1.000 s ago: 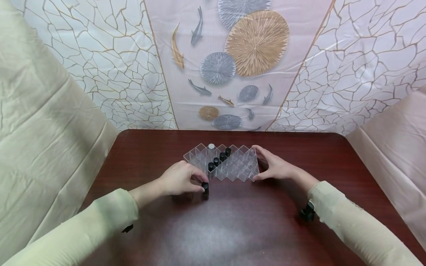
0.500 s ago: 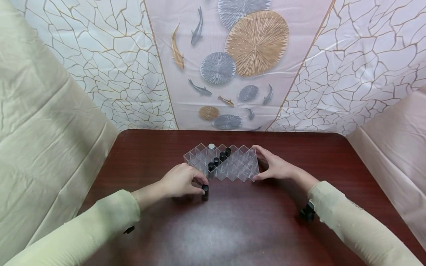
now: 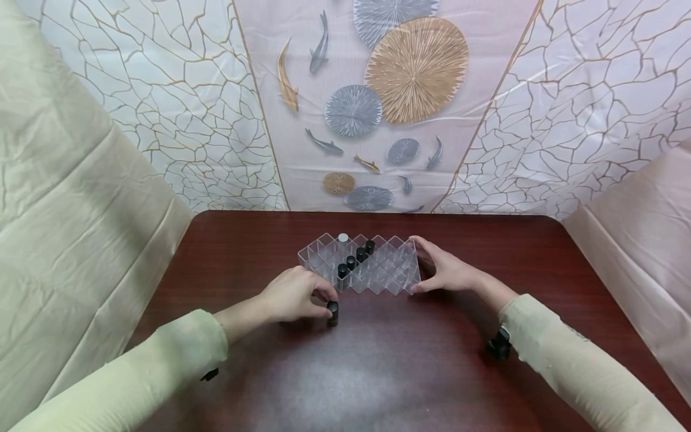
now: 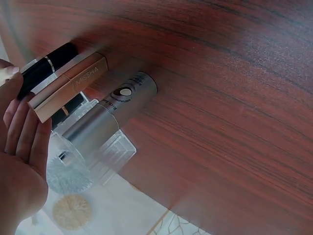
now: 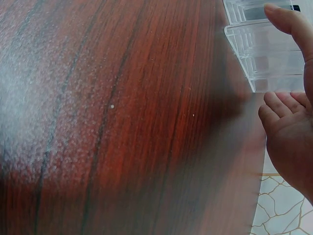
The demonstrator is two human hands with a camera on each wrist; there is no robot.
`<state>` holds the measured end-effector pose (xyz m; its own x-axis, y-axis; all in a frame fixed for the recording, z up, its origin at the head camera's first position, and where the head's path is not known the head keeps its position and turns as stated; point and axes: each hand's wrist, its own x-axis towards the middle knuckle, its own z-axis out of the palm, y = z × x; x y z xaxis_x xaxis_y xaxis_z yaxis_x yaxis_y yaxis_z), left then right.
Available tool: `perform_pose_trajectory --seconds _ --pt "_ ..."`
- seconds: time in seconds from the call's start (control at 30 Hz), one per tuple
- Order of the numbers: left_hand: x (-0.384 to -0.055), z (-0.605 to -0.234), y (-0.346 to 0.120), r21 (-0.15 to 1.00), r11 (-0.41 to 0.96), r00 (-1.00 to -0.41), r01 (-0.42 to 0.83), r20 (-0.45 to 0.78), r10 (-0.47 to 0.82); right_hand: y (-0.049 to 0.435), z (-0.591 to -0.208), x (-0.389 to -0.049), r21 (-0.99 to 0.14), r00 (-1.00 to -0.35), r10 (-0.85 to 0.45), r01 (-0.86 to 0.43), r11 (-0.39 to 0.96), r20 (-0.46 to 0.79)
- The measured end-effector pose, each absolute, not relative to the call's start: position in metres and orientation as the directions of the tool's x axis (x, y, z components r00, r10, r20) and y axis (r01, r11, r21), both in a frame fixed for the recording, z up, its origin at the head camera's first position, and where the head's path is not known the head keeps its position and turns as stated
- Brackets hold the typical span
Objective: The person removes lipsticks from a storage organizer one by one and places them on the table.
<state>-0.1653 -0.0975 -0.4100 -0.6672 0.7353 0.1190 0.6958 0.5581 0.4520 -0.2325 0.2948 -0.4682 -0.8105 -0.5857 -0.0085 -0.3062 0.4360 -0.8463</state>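
Note:
My left hand [image 3: 297, 294] pinches the top of a black lipstick tube [image 3: 333, 314] between thumb and fingers. The tube stands upright in front of a clear lipstick organizer [image 3: 396, 267]; a thin gold band circles it in the left wrist view. Beside it there stand a rose-gold lipstick [image 4: 73, 85] marked MISSHA and a thicker silver tube [image 4: 115, 105], both hidden behind the hand in the head view. With thumb at the front corner and fingers at the back, my right hand [image 3: 448, 267] holds the organizer's right end.
Several black-capped tubes [image 3: 361, 254] stand in a slanting row of the organizer, and one silver-capped tube [image 3: 343, 239] at its back. The dark red wooden table [image 3: 378, 372] ends at a patterned cloth backdrop [image 3: 353, 111]. Pale cloth [image 3: 81, 210] hangs at the sides.
The left hand and the black lipstick tube have shifted slightly toward the table's front, mostly in the first half second. The right hand and the organizer have stayed in place.

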Motion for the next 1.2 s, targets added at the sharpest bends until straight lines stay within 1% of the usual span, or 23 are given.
perform_pose_trajectory --seconds 0.53,0.83,0.93,1.2 --pt "-0.168 -0.406 -0.103 0.445 0.54 -0.646 0.714 0.122 0.754 0.296 -0.467 -0.232 -0.831 -0.821 -0.571 -0.307 0.465 -0.016" --pt "-0.177 -0.394 -0.105 0.483 0.524 -0.65 0.702 0.134 0.748 0.295 -0.466 -0.232 -0.837 -0.816 -0.578 -0.308 0.452 -0.012" --pt "-0.181 -0.388 -0.105 0.488 0.525 -0.656 0.697 0.137 0.743 0.295 -0.466 -0.231 -0.838 -0.817 -0.577 -0.307 0.451 -0.012" --pt "-0.195 -0.374 -0.105 0.513 0.551 -0.693 0.658 0.126 0.71 0.295 -0.465 -0.231 -0.831 -0.817 -0.576 -0.307 0.464 -0.02"
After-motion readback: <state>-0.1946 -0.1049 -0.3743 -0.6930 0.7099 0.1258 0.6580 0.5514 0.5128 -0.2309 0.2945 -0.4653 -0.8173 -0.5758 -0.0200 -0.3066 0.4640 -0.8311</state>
